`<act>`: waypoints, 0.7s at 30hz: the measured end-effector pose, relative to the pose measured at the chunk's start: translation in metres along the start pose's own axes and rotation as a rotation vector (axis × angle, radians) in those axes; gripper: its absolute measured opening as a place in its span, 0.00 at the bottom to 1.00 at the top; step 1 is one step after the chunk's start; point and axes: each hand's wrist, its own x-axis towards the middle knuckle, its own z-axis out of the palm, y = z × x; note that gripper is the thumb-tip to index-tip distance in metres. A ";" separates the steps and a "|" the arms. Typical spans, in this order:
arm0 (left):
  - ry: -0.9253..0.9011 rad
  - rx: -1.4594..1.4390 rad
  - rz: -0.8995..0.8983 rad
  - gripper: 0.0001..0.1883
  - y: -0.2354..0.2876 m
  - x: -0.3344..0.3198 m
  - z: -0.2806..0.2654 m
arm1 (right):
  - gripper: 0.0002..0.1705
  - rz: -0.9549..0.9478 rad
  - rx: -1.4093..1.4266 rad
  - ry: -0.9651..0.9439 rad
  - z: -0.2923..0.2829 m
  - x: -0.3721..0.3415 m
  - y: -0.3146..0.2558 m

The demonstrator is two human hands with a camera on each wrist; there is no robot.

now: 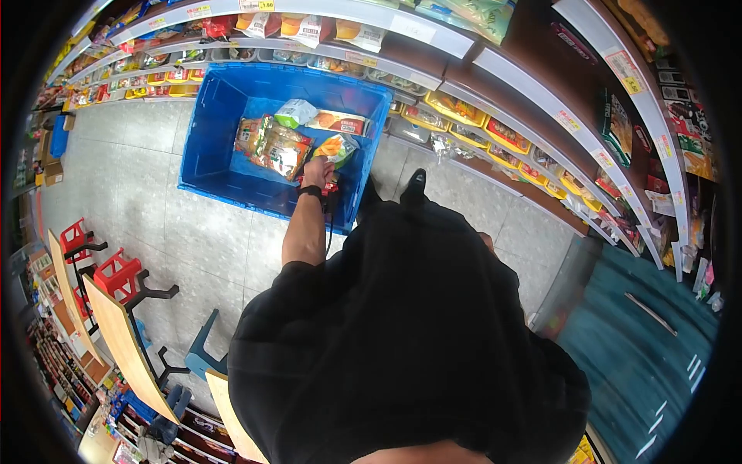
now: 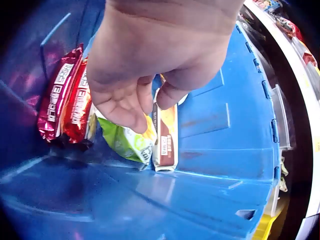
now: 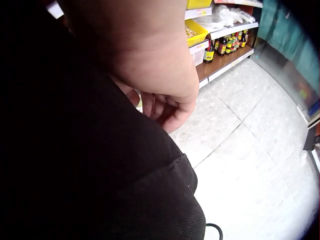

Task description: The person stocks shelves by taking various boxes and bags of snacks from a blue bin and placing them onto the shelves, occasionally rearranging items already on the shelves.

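Observation:
In the head view the left hand [image 1: 317, 172] reaches down into a blue crate [image 1: 212, 127], at a green and white packet [image 1: 338, 145]. The left wrist view shows the left hand [image 2: 155, 65] with bent fingers gripping the top of this green packet [image 2: 131, 145]. A brown and white packet [image 2: 166, 135] stands right beside it; red packets [image 2: 77, 112] stand at the left. The right hand [image 3: 155, 75] hangs beside the black clothing with its fingers loosely curled; a small pale patch shows behind them, unclear what. In the head view the body mostly hides the right hand [image 1: 485, 240].
More packets [image 1: 282, 151], a green-white bag [image 1: 295, 113] and a red-white box [image 1: 338, 122] lie in the crate. Stocked shelves [image 1: 433, 77] run along its far side and to the right. Red stools [image 1: 117, 274] and wooden tabletops [image 1: 127, 348] stand at the left.

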 end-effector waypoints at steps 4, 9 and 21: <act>-0.027 0.044 -0.055 0.10 -0.025 0.017 -0.006 | 0.19 0.057 -0.035 -0.018 0.006 -0.007 0.005; -0.050 0.096 -0.080 0.14 -0.040 0.025 0.007 | 0.19 0.110 -0.067 -0.039 0.015 -0.010 -0.002; -0.037 -0.442 -0.180 0.15 -0.063 0.094 0.010 | 0.16 0.132 -0.063 -0.012 0.029 -0.027 -0.003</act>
